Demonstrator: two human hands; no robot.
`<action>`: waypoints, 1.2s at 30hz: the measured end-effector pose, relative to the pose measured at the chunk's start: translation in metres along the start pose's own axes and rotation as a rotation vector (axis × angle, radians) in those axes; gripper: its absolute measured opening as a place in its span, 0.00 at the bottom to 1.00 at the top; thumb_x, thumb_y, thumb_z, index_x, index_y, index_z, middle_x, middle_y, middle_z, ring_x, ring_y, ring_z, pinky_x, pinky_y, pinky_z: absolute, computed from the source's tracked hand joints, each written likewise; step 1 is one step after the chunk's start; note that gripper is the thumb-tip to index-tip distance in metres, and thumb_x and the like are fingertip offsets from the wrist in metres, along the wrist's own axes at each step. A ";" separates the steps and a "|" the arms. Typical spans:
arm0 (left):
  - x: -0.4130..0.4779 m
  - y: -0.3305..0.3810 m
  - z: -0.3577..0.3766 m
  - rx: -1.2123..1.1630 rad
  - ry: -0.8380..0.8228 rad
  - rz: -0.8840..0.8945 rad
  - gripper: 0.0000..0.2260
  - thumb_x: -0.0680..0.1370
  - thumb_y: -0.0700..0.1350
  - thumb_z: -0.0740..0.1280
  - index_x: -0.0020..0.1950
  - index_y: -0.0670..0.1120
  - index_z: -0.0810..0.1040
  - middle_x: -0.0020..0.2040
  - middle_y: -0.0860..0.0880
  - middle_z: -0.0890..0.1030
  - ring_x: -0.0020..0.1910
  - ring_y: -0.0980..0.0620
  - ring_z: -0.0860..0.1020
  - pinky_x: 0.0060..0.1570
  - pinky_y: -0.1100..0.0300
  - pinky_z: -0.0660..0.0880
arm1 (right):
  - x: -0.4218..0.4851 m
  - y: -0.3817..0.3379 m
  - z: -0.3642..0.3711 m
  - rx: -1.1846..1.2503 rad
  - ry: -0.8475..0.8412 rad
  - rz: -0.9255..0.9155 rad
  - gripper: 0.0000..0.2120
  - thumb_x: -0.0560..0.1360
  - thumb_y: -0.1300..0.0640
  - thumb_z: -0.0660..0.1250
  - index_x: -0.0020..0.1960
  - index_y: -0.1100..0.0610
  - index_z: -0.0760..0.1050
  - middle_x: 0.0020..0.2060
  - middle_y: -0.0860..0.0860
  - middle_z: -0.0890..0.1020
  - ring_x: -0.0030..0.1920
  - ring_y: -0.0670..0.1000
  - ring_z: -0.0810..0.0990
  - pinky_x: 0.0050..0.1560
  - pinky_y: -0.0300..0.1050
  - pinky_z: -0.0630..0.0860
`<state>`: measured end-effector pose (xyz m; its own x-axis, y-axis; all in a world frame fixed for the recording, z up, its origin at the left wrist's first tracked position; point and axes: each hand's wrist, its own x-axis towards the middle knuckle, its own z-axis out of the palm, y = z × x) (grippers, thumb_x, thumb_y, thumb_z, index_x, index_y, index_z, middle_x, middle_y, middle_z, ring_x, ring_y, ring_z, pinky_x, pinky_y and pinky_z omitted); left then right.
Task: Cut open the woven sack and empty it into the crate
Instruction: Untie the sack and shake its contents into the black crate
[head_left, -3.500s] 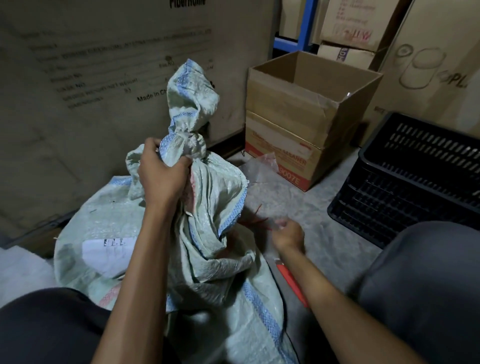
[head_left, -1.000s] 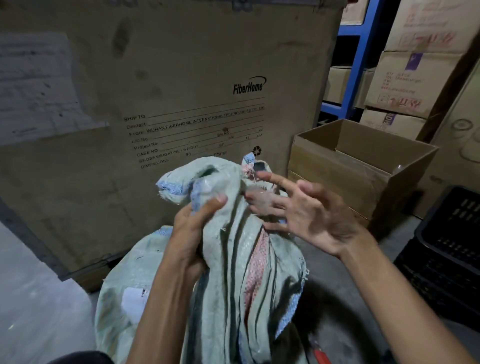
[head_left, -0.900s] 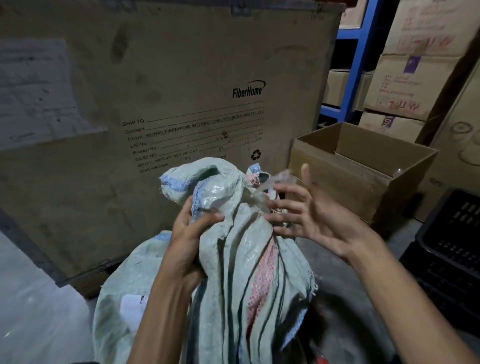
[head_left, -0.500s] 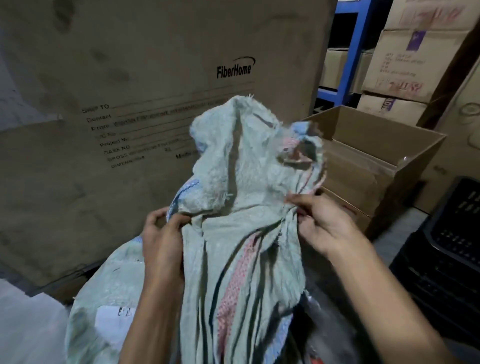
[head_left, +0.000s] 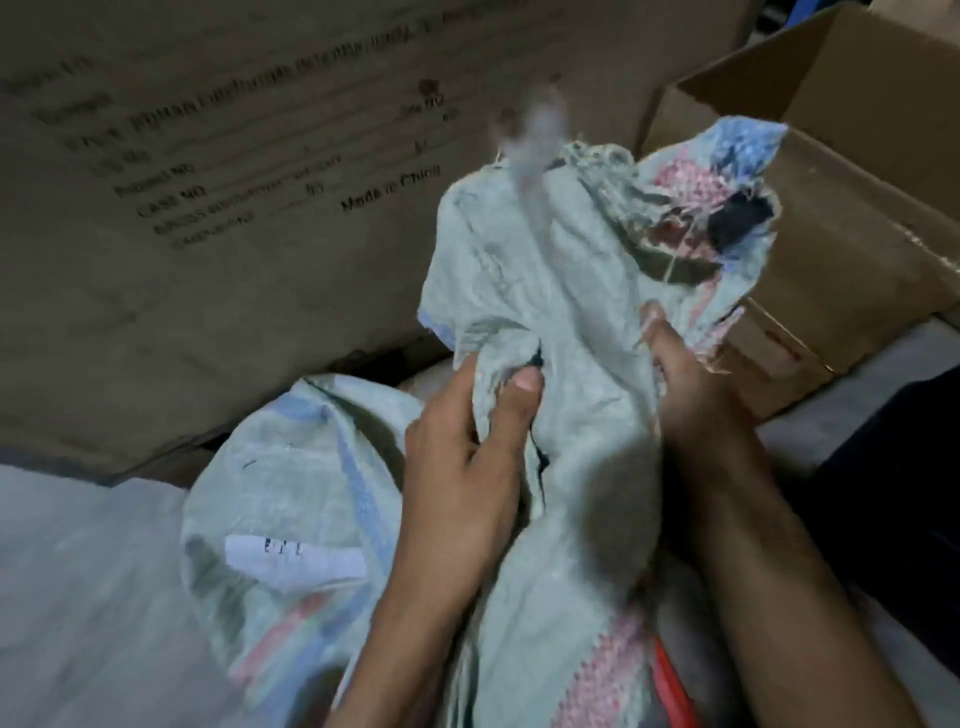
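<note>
The hands have drawn closer together on the sack (head_left: 519, 249) at frame centre: the left hand (head_left: 462, 467) pinches a fold, the right hand (head_left: 691, 400) clutches the neck beside it. Upper left, a big box (head_left: 208, 260) reads "Made in China"; the sack's white label (head_left: 291, 564) is illegible.

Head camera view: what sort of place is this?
Likely a warehouse or storeroom: a large brown shipping case printed with freight details stands behind the pale green woven sack, beside an open brown cardboard box.

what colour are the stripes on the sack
Blue and pinkish-red stripes on the pale grey-green sack, clearest near its open top in the head view.
</note>
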<state>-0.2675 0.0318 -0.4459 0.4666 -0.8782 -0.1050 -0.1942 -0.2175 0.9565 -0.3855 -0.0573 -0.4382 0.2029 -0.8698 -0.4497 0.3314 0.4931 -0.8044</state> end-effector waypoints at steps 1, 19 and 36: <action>-0.001 0.007 -0.007 -0.027 0.093 -0.038 0.09 0.82 0.54 0.64 0.56 0.55 0.83 0.52 0.54 0.87 0.55 0.54 0.83 0.62 0.45 0.77 | -0.004 -0.007 -0.004 -0.092 0.156 -0.092 0.22 0.78 0.40 0.64 0.58 0.56 0.82 0.50 0.46 0.87 0.54 0.47 0.85 0.59 0.43 0.79; -0.160 0.419 -0.221 -0.249 -0.057 -0.708 0.04 0.81 0.49 0.68 0.51 0.53 0.84 0.51 0.52 0.89 0.46 0.58 0.87 0.45 0.59 0.83 | -0.366 -0.272 0.183 -0.048 0.137 0.421 0.24 0.69 0.52 0.79 0.63 0.51 0.78 0.56 0.46 0.86 0.59 0.49 0.83 0.68 0.53 0.74; -0.164 0.768 -0.317 -0.655 -0.089 0.029 0.09 0.80 0.45 0.70 0.58 0.45 0.84 0.57 0.43 0.87 0.60 0.43 0.84 0.64 0.41 0.77 | -0.524 -0.595 0.351 -0.413 -0.083 -0.465 0.12 0.77 0.66 0.69 0.49 0.49 0.80 0.49 0.49 0.85 0.53 0.47 0.83 0.60 0.47 0.79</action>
<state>-0.2197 0.1437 0.3922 0.3906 -0.9178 -0.0714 0.3724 0.0866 0.9240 -0.3661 0.1098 0.4122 0.1996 -0.9799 0.0018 0.0217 0.0026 -0.9998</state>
